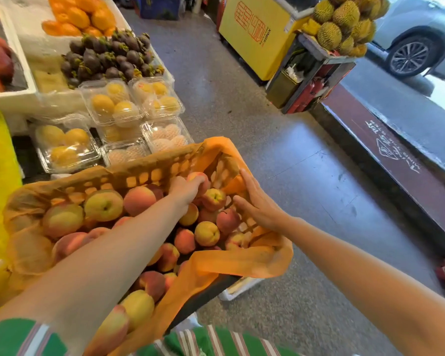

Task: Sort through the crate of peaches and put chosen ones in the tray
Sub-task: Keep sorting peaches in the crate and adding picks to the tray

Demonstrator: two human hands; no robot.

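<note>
Head view: left hand (pixel 186 190) grips peach (pixel 194 176); right hand (pixel 258 204) flat, fingers together; speckled floor (pixel 306 188).

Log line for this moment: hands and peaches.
left hand grips peach at crate far end | right hand open, touching orange liner at right wall | phase: sorting

Oranges (pixel 80 16) are heaped at the top left. Just in front of them a pile of dark mangosteens (pixel 108 57) lies in a white foam box (pixel 13 96). Nearer, clear plastic clamshells (pixel 111 104) hold yellow fruit, some in foam netting. Across the speckled floor (pixel 242 111) stands a yellow cabinet (pixel 257 34) with red lettering. Beside it durians (pixel 344 21) are stacked on a stand, with red cylinders (pixel 311 93) below. A white car (pixel 421 27) is parked beyond.
</note>
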